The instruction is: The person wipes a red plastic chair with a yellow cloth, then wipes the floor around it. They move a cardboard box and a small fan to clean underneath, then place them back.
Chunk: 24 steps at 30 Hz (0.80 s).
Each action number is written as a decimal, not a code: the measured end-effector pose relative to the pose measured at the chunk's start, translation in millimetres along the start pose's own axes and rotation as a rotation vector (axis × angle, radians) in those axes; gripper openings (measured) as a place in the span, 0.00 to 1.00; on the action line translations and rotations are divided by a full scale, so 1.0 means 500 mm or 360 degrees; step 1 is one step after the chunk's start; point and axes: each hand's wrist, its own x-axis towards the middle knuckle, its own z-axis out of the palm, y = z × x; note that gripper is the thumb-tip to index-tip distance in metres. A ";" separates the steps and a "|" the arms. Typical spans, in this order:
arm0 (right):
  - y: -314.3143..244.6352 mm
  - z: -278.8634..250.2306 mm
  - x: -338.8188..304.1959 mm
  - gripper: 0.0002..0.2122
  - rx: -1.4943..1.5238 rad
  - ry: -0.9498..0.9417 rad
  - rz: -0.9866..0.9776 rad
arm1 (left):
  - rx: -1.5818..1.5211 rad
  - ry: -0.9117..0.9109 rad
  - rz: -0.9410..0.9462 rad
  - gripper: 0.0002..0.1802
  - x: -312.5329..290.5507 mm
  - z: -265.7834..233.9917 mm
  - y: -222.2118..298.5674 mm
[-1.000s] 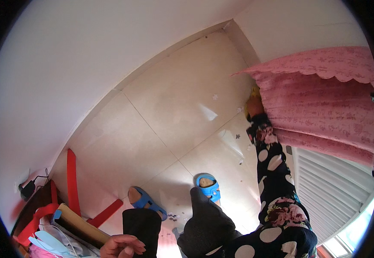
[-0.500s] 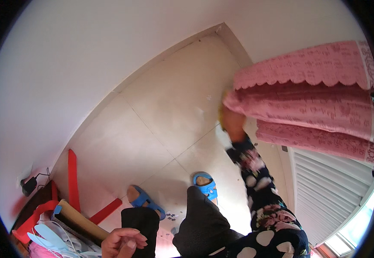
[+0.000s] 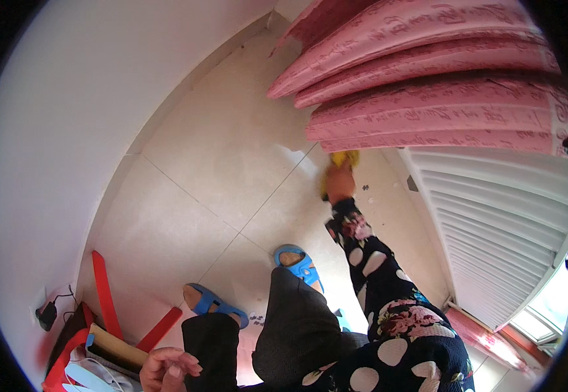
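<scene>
My right hand (image 3: 341, 184) reaches down near the floor just below the pink curtain (image 3: 427, 127). It is closed on something yellow and soft-looking, like a yellow cloth (image 3: 345, 157), which shows on both sides of the hand; blur hides its exact kind. The sleeve of that arm is dark with white dots and flowers. At the lower left, my left hand (image 3: 168, 367) is loosely closed near my knee, fingers curled and nothing visible in them. Beside it stands a red-framed stool or chair (image 3: 105, 294) with a brown book-like thing (image 3: 115, 347) and pale blue items.
Blue sandals (image 3: 213, 304) are on my feet on the tiled floor (image 3: 219, 176). A white ribbed radiator (image 3: 493, 222) runs along the right. A white wall (image 3: 55, 144) curves along the left, with a black plug adapter (image 3: 47, 317) low on it.
My right hand has come out from under the curtain edge and sits slightly left with the yellow cloth. The view has shifted, and the curtain folds hang spread wider. My left hand stays curled.
</scene>
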 end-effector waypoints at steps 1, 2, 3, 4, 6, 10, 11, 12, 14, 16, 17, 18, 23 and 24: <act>0.063 -0.015 -0.020 0.13 -0.0166 -0.0147 0.0150 | 0.0013 0.0007 0.0005 0.15 -0.005 0.001 -0.001; 0.126 -0.038 -0.035 0.14 -0.0303 -0.0317 0.0167 | 0.0027 0.0015 0.0010 0.15 -0.010 0.002 -0.001; 0.177 -0.063 -0.041 0.15 -0.0583 -0.0599 0.0031 | 0.0035 -0.0017 0.0025 0.15 -0.013 0.002 -0.002; 0.213 -0.084 -0.059 0.15 -0.0703 -0.0723 0.0012 | 0.0050 -0.0044 0.0037 0.16 -0.017 0.002 -0.002; 0.227 -0.108 -0.092 0.16 0.0011 -0.0163 0.0675 | 0.0065 -0.0056 0.0069 0.16 -0.022 -0.001 -0.005; 0.058 -0.122 -0.096 0.15 0.0320 0.0441 0.0075 | 0.0078 -0.0034 0.0078 0.17 -0.024 -0.012 -0.007; -0.011 -0.122 -0.088 0.16 0.0378 0.0331 -0.0138 | 0.0077 -0.0019 0.0094 0.17 -0.022 -0.014 -0.007; -0.087 -0.123 -0.074 0.18 0.0453 0.0280 -0.0409 | 0.0074 -0.0020 0.0059 0.16 -0.022 -0.015 -0.006; -0.256 -0.105 -0.046 0.22 0.0586 0.0288 -0.0805 | 0.0053 0.0009 0.0020 0.16 -0.021 -0.015 -0.006; -0.396 -0.085 -0.017 0.23 0.0422 -0.0065 -0.0869 | 0.0096 -0.0015 0.0027 0.15 -0.019 -0.014 -0.005; -0.448 -0.070 -0.004 0.23 0.0272 -0.0018 -0.0811 | 0.0087 -0.0019 0.0024 0.15 -0.017 -0.011 -0.004; -0.496 -0.053 0.010 0.23 0.0158 0.0120 -0.0838 | 0.0068 -0.0028 0.0024 0.14 -0.014 -0.013 -0.003; -0.598 0.024 0.077 0.19 0.0089 0.0383 -0.0822 | -0.0041 0.0069 -0.0061 0.12 0.002 -0.029 0.000; -0.603 0.025 0.102 0.18 0.0173 0.0262 -0.0793 | -0.0062 0.0066 -0.0072 0.12 0.007 -0.037 0.000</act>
